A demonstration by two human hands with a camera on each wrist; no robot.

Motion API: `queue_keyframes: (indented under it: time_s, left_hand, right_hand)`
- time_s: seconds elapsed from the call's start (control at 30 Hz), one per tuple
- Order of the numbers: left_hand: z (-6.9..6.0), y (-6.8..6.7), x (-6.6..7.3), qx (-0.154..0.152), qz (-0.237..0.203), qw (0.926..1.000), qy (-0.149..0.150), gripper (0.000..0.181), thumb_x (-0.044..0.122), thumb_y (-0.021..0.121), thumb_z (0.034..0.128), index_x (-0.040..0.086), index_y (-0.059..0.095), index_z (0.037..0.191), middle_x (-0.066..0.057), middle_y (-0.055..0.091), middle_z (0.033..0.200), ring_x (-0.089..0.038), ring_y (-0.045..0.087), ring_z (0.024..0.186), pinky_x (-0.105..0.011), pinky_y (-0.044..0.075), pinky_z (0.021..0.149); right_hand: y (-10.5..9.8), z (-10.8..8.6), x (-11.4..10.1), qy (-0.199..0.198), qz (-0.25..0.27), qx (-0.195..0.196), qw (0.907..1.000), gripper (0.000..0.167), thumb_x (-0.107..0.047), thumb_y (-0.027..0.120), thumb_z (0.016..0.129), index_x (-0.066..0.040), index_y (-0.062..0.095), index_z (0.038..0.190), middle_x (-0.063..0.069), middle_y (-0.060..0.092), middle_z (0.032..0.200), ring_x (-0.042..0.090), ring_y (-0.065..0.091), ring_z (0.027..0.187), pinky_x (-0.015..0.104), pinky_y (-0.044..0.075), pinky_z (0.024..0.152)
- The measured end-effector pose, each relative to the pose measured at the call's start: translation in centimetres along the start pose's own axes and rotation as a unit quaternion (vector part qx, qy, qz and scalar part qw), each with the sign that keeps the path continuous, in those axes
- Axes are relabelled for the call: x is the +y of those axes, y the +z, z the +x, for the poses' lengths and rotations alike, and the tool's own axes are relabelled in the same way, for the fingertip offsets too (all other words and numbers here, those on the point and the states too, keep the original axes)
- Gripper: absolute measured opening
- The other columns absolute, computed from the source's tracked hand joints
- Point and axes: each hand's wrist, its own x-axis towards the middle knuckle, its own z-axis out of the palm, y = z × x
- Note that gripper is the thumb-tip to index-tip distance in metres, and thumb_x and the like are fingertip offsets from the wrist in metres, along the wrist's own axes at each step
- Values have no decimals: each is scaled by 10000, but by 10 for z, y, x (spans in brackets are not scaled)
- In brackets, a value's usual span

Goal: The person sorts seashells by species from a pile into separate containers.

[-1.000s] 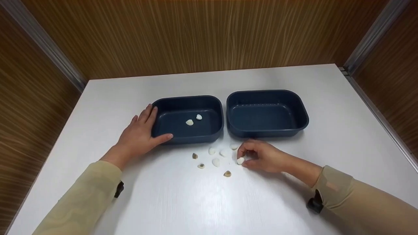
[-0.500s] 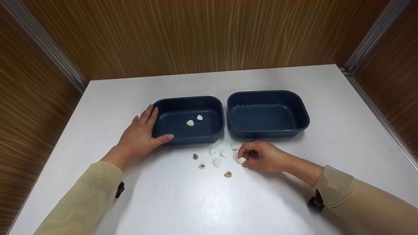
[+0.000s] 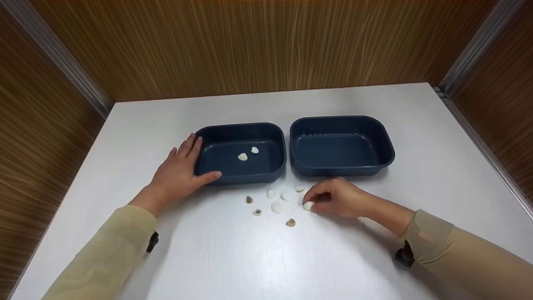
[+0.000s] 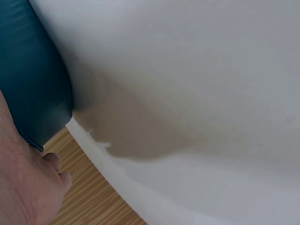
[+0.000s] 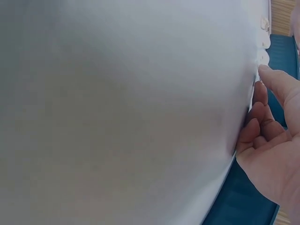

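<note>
My left hand (image 3: 175,173) rests on the left dark blue tray (image 3: 239,179), with straight fingers along its left side and the thumb over its front rim. Two white seashells (image 3: 248,153) lie inside that tray. In front of the right tray, my right hand (image 3: 339,199) pinches a white seashell (image 3: 308,205) between thumb and forefinger, low at the tabletop. Several white shells (image 3: 276,208) and some brownish ones (image 3: 290,222) lie scattered to its left. In the right wrist view, the curled fingers (image 5: 262,129) show at the right edge; the pinched shell is hard to make out there.
A second dark blue tray (image 3: 341,171) stands just right of the first, a narrow gap between them. Both sit on a white table (image 3: 233,258). Wood-grained panels (image 3: 266,46) enclose the table at the back and sides.
The right hand has shifted only slightly, its fingers still at the same white shell. The left hand and the trays keep their places.
</note>
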Motion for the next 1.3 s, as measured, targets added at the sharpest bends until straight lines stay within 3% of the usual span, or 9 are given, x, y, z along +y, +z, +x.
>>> queue_keyframes:
  time_s: [0.6, 0.93, 1.07, 1.3]
  left_hand:
    - [-2, 1, -2, 7, -30, 10000, 1, 1212, 899, 454, 906, 94, 46, 1714, -136, -9, 1783, -390, 106, 1623, -542, 63, 1306]
    - [-2, 1, 0, -13, -36, 10000, -39, 1221, 917, 438, 894, 107, 40, 1717, -131, -16, 1783, -399, 110, 1621, -546, 70, 1305]
    - [-1, 0, 0, -13, -25, 10000, -39, 1219, 917, 438, 893, 110, 42, 1717, -131, -13, 1783, -403, 108, 1620, -547, 74, 1305]
    - [1, 2, -2, 22, -13, 10000, 33, 1214, 909, 440, 901, 103, 41, 1716, -141, -7, 1782, -402, 126, 1618, -544, 71, 1305]
  right_hand:
    - [-2, -2, -6, -337, -800, -116, 9962, 283, 53, 837, 835, -117, 842, 1061, -60, 721, 861, 47, 609, 772, 240, 551, 709]
    - [-3, 1, -19, -580, -605, -88, 9964, 238, 27, 825, 867, -95, 820, 1072, -62, 691, 842, 64, 603, 761, 279, 564, 687]
    - [-9, 13, -37, -930, -491, 182, 9943, 244, 0, 828, 885, -76, 811, 1116, -34, 718, 866, 107, 643, 777, 350, 594, 691]
    - [-25, 55, -74, -1415, -531, 629, 9865, 230, -52, 839, 908, -68, 807, 1135, 17, 735, 941, 175, 674, 844, 289, 578, 720]
